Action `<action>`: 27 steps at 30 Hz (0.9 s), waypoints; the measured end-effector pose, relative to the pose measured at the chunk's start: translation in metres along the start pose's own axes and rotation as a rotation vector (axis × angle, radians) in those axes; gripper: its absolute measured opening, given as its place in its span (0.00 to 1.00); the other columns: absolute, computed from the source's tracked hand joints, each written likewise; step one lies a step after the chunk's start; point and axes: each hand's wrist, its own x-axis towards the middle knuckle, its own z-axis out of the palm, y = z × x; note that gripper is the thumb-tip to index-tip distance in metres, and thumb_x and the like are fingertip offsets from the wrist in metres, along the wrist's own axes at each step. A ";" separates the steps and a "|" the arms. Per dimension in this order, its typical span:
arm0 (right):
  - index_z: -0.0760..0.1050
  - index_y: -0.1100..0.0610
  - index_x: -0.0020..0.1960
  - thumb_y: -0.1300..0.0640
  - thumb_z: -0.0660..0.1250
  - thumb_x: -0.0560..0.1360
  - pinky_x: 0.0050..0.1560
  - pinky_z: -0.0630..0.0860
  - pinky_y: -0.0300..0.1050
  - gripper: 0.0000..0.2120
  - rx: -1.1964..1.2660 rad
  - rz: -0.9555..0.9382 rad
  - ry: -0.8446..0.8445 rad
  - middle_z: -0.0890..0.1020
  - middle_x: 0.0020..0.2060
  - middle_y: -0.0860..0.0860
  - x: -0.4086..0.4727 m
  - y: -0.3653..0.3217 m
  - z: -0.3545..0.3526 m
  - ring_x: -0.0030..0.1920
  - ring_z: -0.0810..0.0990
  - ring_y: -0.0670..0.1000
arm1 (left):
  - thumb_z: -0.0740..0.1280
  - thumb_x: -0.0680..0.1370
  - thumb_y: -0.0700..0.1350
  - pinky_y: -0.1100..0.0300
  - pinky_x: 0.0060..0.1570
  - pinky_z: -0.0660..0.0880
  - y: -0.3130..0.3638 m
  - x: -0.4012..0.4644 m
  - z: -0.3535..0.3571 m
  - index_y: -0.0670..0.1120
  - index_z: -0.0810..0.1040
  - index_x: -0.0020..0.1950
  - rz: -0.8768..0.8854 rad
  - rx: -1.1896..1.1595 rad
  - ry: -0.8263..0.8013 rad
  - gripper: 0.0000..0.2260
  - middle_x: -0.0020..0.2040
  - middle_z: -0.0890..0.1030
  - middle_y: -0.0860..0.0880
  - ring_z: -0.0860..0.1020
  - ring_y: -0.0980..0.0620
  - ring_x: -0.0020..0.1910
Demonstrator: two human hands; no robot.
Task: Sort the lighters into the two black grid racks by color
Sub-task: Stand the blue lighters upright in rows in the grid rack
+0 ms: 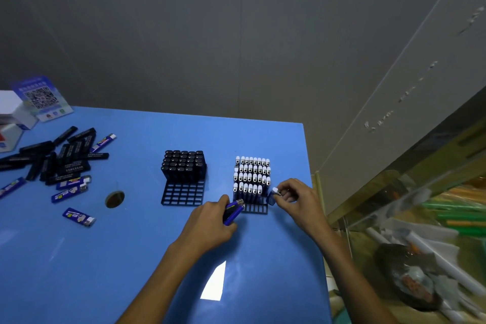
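Note:
Two black grid racks stand on the blue table. The left rack [182, 193] holds black lighters [183, 164] in its far rows. The right rack [255, 208] holds several blue lighters with white caps [252, 175]. My left hand [210, 222] grips blue lighters [232, 212] just left of the right rack's front edge. My right hand [295, 198] pinches one blue lighter [272, 195] by its white cap at the rack's front right corner. A loose pile of black lighters [56, 156] and scattered blue ones [79, 216] lies at the far left.
A round hole [115, 199] is in the table between the pile and the left rack. A QR-code card [42, 98] and a white box [13, 113] stand at the back left. The table's right edge [314, 192] runs beside a glass case of clutter.

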 end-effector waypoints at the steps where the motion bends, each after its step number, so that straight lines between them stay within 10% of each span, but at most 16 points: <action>1: 0.76 0.52 0.41 0.64 0.74 0.70 0.36 0.72 0.33 0.09 -0.007 0.002 0.010 0.78 0.34 0.50 0.000 -0.001 0.001 0.32 0.74 0.46 | 0.66 0.71 0.50 0.59 0.34 0.66 0.000 0.000 0.000 0.50 0.64 0.46 0.002 0.000 -0.001 0.11 0.37 0.73 0.50 0.73 0.47 0.36; 27: 0.78 0.53 0.52 0.58 0.75 0.71 0.40 0.74 0.36 0.11 -0.099 0.031 -0.041 0.79 0.35 0.46 0.014 0.015 0.025 0.33 0.75 0.44 | 0.66 0.71 0.50 0.58 0.34 0.66 -0.008 0.007 -0.004 0.49 0.66 0.46 -0.014 0.010 -0.024 0.11 0.37 0.73 0.49 0.74 0.46 0.36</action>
